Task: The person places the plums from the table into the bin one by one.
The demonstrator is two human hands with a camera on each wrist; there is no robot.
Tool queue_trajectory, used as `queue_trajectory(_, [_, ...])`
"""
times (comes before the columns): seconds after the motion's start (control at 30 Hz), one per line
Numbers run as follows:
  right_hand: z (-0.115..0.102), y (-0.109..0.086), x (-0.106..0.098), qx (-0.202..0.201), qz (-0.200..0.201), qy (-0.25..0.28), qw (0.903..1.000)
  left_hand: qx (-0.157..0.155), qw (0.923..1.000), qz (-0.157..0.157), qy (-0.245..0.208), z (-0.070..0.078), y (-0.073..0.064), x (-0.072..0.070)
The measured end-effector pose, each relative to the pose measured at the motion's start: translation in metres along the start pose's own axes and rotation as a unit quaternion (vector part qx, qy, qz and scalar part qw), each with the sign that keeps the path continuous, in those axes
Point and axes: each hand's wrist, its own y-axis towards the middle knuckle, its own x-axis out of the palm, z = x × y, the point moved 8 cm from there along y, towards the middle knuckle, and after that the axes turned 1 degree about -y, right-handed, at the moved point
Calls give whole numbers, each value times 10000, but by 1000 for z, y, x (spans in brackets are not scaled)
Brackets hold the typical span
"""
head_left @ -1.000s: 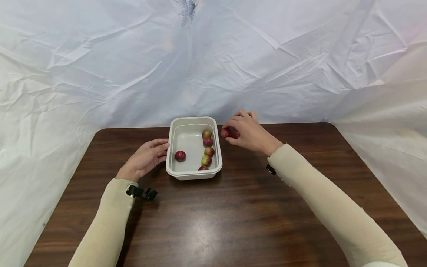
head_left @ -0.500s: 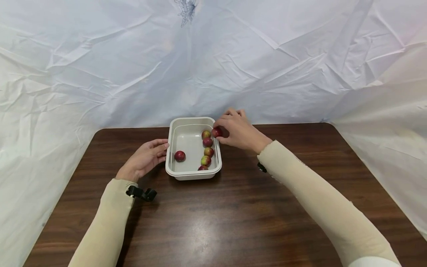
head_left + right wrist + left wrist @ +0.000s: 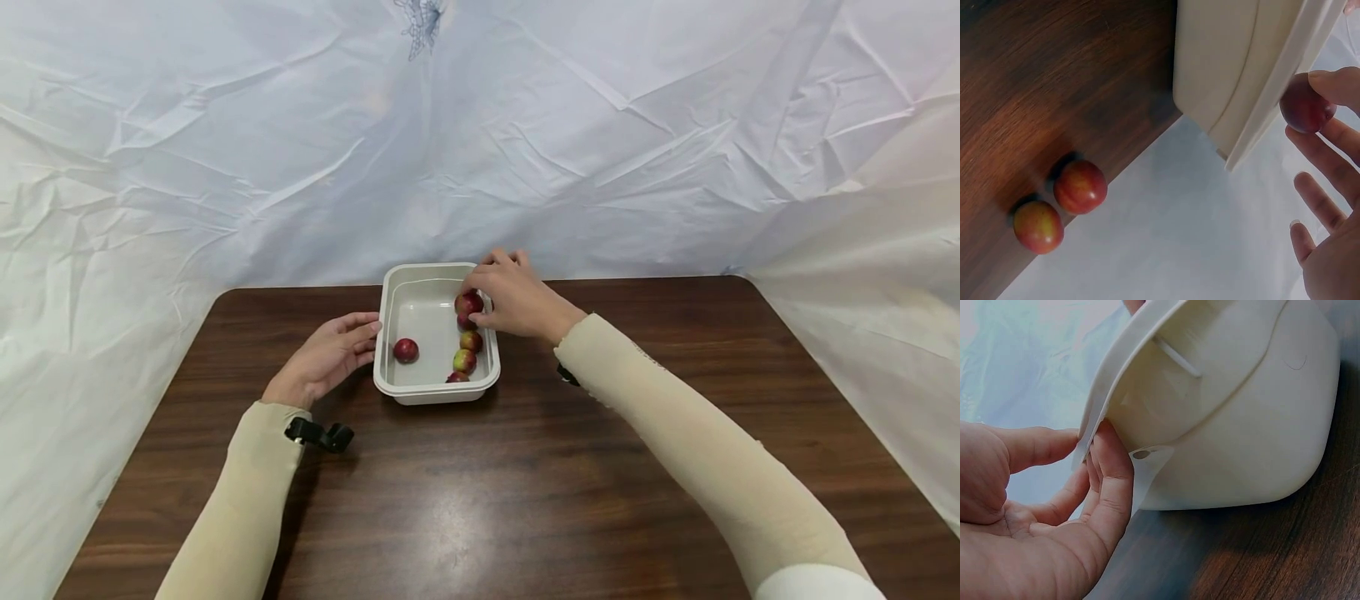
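A white plastic container stands at the back of the table. In the left wrist view my left hand pinches its rim, thumb on one side and fingers under the lip. Over the container's right back corner, my right hand holds a dark red plum between thumb and fingers. Several red and yellow plums line the container's right wall inside; the back ones are partly hidden by the held plum and hand. One red plum lies alone near the left wall.
Two more plums, a red one and a yellow-red one, lie on the table outside the container, seen in the right wrist view. A white sheet hangs behind the dark wooden table.
My right hand has carried the plum leftward from beside the container, over its right rim, to above the plums inside. The left hand and container have stayed in place.
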Motion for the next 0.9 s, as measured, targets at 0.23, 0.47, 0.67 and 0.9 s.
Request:
queue_trajectory(0.23, [-1,9,11,32,-163,22,9999,-11,10000,10,15,0,0,-1])
queue_trajectory(0.47, [-4,17,24,41,-293,-39,9996,-7,10000,-9,-26,-1,0,-1])
queue_trajectory(0.67, [-7,22,31,115,-399,-113,9991,36,10000,-16,9,-2,2,-1])
queue_trajectory(0.9, [-12,26,39,110,-522,-199,9984,14,10000,8,9,-3,2,-2])
